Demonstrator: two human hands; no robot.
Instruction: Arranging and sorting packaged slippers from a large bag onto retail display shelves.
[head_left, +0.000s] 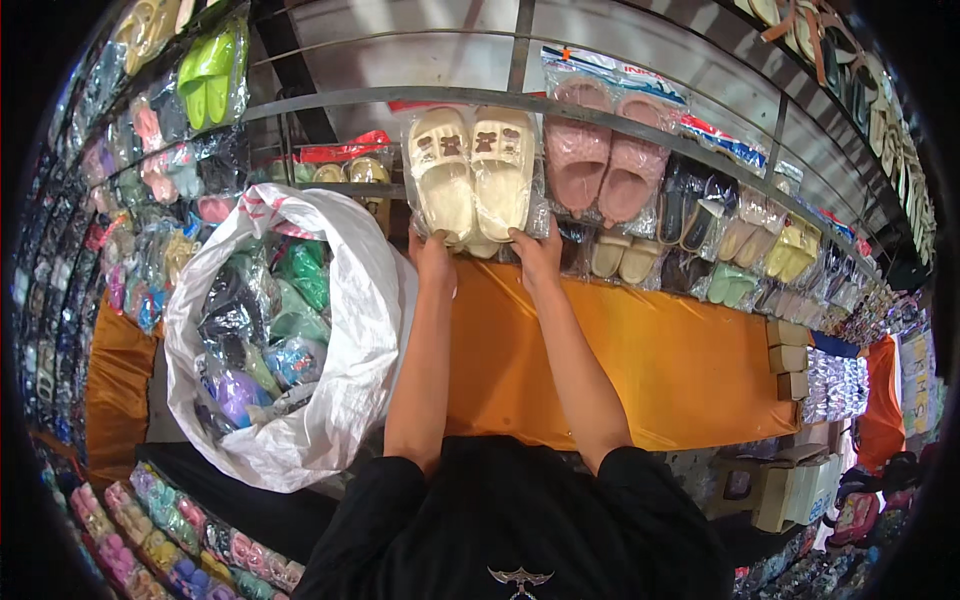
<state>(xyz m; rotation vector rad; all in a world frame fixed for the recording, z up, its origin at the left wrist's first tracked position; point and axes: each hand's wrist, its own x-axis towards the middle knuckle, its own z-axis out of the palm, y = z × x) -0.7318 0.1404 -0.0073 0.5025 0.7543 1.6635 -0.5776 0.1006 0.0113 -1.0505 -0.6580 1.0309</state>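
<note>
Shirt: black, yours, nearest the lens, bottom centre; both forearms run up from it.
L hand (432, 255): closed on lower-left corner of the bagged slippers (473, 175); thumb side on the plastic, fingers partly hidden behind.
R hand (540, 255): closed on lower-right corner of same bag; fingertips out of sight behind it.
Key relation: bag sits directly above both grips, long axis vertical, toes down toward your hands, top edge at the rail (350, 98). Both hands about equally near; you hold it from below only.
Slipper look: cream pair, side by side, small brown bear patch on each strap, clear crinkly wrap w/ glare.
Neighbours: pink pair (605, 160) just right, touching or overlapping, can't tell which. White sack (350, 330) of bagged slippers to your left. Orange cloth (660, 370) below the display.
</note>
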